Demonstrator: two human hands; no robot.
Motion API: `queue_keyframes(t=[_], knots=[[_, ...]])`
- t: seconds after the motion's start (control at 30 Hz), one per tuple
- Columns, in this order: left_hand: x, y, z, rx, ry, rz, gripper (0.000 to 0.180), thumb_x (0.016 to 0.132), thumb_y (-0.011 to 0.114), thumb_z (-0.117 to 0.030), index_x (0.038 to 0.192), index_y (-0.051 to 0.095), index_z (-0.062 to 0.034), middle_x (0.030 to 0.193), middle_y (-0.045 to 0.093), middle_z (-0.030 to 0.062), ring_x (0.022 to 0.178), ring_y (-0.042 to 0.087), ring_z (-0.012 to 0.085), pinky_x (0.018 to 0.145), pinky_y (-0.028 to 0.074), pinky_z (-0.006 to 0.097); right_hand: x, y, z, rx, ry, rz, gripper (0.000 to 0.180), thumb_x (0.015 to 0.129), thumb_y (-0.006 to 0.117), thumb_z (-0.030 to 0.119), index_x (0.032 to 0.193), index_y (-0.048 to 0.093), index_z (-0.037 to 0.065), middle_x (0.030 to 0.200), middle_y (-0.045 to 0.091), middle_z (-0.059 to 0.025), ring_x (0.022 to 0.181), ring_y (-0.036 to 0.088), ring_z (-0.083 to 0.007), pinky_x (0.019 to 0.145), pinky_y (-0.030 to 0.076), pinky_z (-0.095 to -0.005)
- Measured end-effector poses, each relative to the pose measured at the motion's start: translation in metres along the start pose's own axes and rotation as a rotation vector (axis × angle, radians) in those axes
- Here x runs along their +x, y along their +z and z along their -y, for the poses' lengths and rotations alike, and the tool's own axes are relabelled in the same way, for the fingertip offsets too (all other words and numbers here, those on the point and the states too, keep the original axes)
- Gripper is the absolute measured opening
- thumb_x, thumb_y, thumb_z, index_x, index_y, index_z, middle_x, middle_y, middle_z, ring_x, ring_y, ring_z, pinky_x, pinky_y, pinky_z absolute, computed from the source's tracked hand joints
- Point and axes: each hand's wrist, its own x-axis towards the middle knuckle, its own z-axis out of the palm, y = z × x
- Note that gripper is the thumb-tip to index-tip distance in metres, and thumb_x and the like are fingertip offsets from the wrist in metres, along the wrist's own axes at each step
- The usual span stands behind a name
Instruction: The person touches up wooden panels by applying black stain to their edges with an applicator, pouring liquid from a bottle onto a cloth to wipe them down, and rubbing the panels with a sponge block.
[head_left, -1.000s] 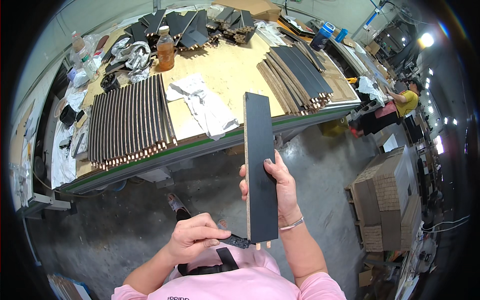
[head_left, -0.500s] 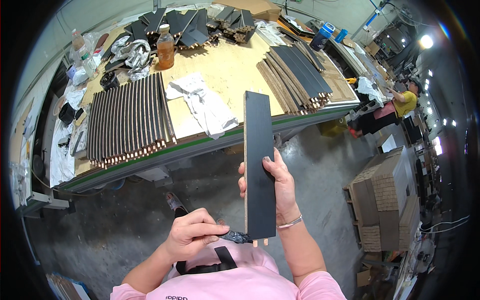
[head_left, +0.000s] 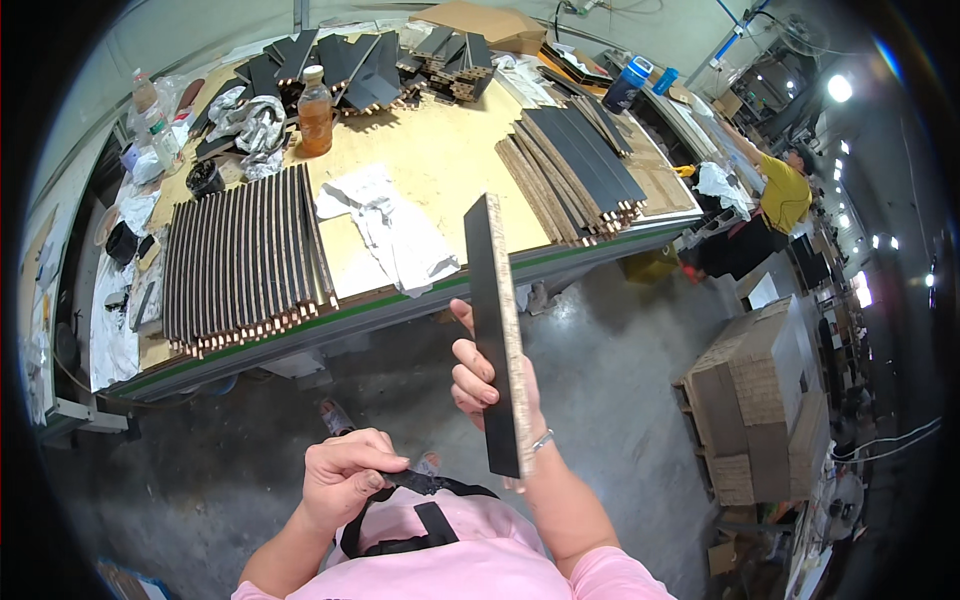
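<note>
One long flat board with a black face and speckled edge and one slim black tool are held. On one pale-topped bench, three groups of black-faced boards can be counted: one row, one heap, one stack. More than ten are seen in the row; exact numbers cannot be made out. Two round black pots and one clear bottle of amber liquid are also counted.

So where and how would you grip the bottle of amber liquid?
Probably the bottle is best gripped around its upright body, below the narrower neck, from the near right: yellow tabletop shows there, while boards crowd behind and a crumpled cloth sits left.
</note>
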Motion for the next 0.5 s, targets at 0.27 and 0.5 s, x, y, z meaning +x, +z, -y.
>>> queue_keyframes(t=[0.27, 0.5], knots=[[0.011, -0.012, 0.009, -0.031, -0.042, -0.051, 0.029, 0.1, 0.085, -0.011, 0.118, 0.082, 0.0109, 0.095, 0.073, 0.013, 0.081, 0.062, 0.016, 0.069, 0.046, 0.028, 0.033, -0.028, -0.003, 0.202, -0.002, 0.234, 0.05, 0.12, 0.048, 0.026, 0.163, 0.046, 0.0, 0.074, 0.05, -0.0027, 0.053, 0.053, -0.0123, 0.056, 0.042, -0.0288], [0.025, -0.028, -0.005, 0.062, -0.122, -0.135, 0.03, 0.098, 0.088, -0.017, 0.112, 0.083, 0.0089, 0.097, 0.075, 0.0155, 0.083, 0.066, 0.0182, 0.072, 0.052, 0.028, 0.063, -0.039, -0.008, 0.158, 0.098, 0.416, 0.055, 0.118, 0.052, 0.029, 0.165, 0.041, 0.001, 0.071, 0.056, -0.0027, 0.052, 0.06, -0.0139, 0.05, 0.044, -0.0308]])
